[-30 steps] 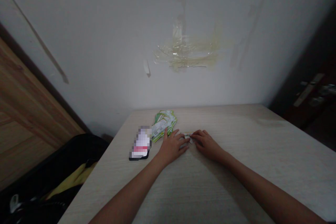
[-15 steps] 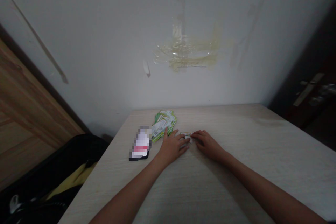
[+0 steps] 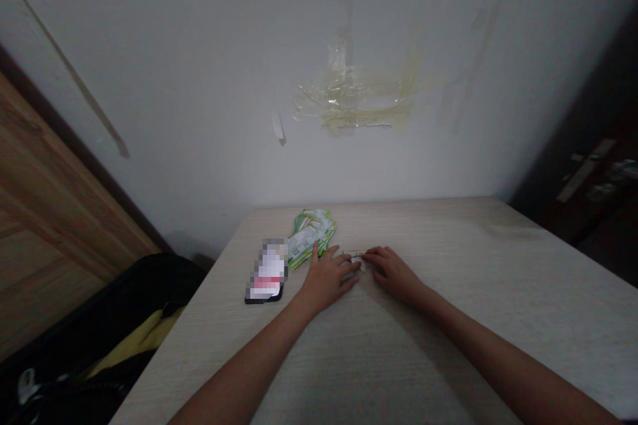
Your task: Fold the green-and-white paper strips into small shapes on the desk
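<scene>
A small piece of white printed paper (image 3: pixel 355 255) lies on the table between my hands, partly covered by fingers. My left hand (image 3: pixel 326 281) rests with its fingers spread, its fingertips at the paper's left side. From the right, my right hand (image 3: pixel 393 273) has its thumb and fingers drawn together at the paper's right end. Just beyond my left hand is a pile of green and white printed paper pieces (image 3: pixel 308 239), loosely fanned; the left fingers reach its near edge.
A phone (image 3: pixel 269 279) with a lit, blurred screen lies left of my left hand. The pale wooden table (image 3: pixel 448 232) meets a wall (image 3: pixel 209 113) with torn tape (image 3: pixel 359 103). A black bag (image 3: pixel 149 292) with yellow cloth stands beyond the table's left edge.
The paper's far edge between my fingers looks slightly shifted. Both hands, the pile and the phone stay in the same place.
</scene>
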Available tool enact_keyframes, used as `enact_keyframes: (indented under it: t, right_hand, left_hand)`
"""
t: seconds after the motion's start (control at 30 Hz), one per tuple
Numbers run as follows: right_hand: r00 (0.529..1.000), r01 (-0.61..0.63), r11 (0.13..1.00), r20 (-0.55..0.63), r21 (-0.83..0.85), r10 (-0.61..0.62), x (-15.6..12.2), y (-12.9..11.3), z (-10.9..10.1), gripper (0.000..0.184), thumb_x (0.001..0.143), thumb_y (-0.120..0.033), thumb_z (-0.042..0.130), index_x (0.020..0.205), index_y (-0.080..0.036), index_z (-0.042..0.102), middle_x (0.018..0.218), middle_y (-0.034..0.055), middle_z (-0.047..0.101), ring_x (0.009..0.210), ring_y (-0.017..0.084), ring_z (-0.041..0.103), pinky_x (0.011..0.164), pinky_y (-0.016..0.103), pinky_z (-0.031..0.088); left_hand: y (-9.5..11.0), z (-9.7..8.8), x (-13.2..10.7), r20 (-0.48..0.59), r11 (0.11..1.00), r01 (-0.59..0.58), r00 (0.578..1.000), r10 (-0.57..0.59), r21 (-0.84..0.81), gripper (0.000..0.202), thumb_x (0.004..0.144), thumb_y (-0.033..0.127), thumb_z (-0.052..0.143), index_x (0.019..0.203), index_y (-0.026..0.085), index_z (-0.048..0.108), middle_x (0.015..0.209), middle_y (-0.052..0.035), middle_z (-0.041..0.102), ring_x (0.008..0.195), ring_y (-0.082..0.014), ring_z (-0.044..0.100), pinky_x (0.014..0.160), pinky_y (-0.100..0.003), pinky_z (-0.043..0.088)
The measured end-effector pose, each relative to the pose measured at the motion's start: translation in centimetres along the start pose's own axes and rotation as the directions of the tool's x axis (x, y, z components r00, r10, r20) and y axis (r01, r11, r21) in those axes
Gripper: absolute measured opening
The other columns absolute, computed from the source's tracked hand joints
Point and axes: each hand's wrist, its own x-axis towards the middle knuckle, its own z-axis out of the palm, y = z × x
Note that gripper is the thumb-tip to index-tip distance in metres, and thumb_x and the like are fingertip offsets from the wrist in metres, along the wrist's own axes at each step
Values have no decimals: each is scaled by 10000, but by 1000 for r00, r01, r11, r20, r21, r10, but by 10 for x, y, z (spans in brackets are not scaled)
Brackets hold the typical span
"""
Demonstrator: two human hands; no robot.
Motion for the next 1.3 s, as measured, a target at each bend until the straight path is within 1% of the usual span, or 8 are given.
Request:
enact_keyframes:
  t: [0.17, 0.33, 0.5, 0.6, 0.9, 1.03, 1.17, 1.3]
  right_hand:
    - [1000, -3, 998, 22, -56, 4, 2, -3, -1, 464, 841, -95, 488, 1282, -201, 585, 1186, 95, 599, 1058, 210, 522, 963, 372, 437]
    - [998, -8, 994, 53, -113, 14, 3, -6, -3, 449, 853, -126, 485, 1283, -205, 584, 1190, 98, 594, 1069, 218, 519, 978, 390, 424]
    - [1000, -11, 999, 17, -47, 12, 2, -5, -3, 461, 840, -87, 468, 1282, -173, 567, 1184, 98, 609, 1075, 204, 524, 990, 364, 419]
    - [1000, -10, 999, 19, -40, 11, 2, -5, -3, 492, 816, -60, 470, 1282, -187, 564, 1184, 91, 613, 1074, 200, 529, 996, 373, 412]
    - [998, 4, 984, 61, -177, 7, 6, -6, 0, 453, 859, -127, 477, 1293, -214, 579, 1159, 99, 596, 1021, 226, 518, 958, 388, 438]
    - [998, -9, 982, 58, -189, 20, 7, -6, 2, 436, 866, -131, 471, 1278, -212, 587, 1148, 96, 592, 1030, 229, 511, 960, 384, 433]
    - [999, -12, 989, 47, -147, 19, 7, -5, 1, 443, 861, -122, 476, 1275, -228, 593, 1134, 86, 592, 1020, 220, 511, 956, 377, 433]
    - [998, -17, 995, 54, -96, 23, 8, -1, -1, 440, 849, -107, 484, 1246, -240, 620, 1126, 82, 593, 1008, 214, 512, 946, 371, 432]
  left_hand:
    - [1, -1, 1, 2, 1000, 10, 1000, -10, -7, 302, 924, 456, 518, 1217, 436, 586, 1258, 49, 625, 1290, -313, 435, 1134, -660, 57]
    - [1, -1, 1, 6, 1000, 12, 1000, -12, -26, 298, 924, 445, 521, 1209, 415, 601, 1261, 30, 621, 1297, -316, 424, 1142, -643, 53]
    - [0, 0, 1, 7, 999, 9, 1000, -9, -30, 295, 928, 446, 513, 1207, 410, 603, 1242, 27, 633, 1293, -316, 424, 1138, -645, 53]
    - [0, 0, 1, 4, 1000, 4, 1000, -4, -27, 296, 920, 450, 527, 1206, 418, 601, 1240, 39, 633, 1287, -317, 429, 1138, -643, 58]
    - [1, 1, 1, 3, 1000, 14, 1000, -14, -18, 297, 919, 449, 533, 1207, 416, 598, 1244, 28, 619, 1286, -272, 423, 1139, -642, 58]
    - [0, 3, 3, 22, 997, 46, 999, -44, -59, 271, 927, 445, 524, 1174, 404, 628, 1227, 17, 620, 1257, -247, 438, 1136, -634, 75]
    - [-3, 5, 9, 63, 988, 99, 994, -92, -122, 244, 945, 441, 492, 1115, 405, 663, 1182, 21, 625, 1213, -221, 461, 1121, -650, 88]
    - [-3, 9, 17, 50, 974, 167, 986, -162, -153, 213, 934, 441, 516, 1028, 390, 700, 1049, 22, 643, 1119, -206, 512, 1106, -674, 67]
